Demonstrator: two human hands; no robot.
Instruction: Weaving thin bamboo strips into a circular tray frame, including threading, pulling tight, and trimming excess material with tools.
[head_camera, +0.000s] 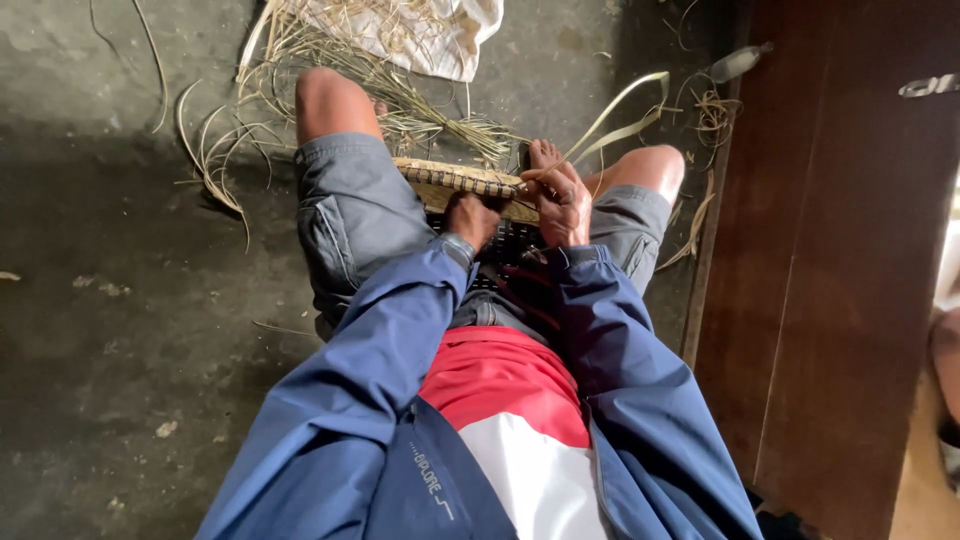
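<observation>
A woven basket piece (455, 180) with a tan plaited rim rests between my knees, its dark woven body (510, 245) lying on my lap. My left hand (472, 218) grips the rim from below. My right hand (562, 200) is closed on the rim's right end, pinching a long pale green strip (625, 115) that arcs up and to the right. Blue jacket sleeves cover both arms.
Loose dry straw strands (300, 70) and a white cloth (430, 35) lie on the concrete floor ahead. A dark wooden panel (830, 270) stands close on the right. More strips (712, 115) lie beside its edge.
</observation>
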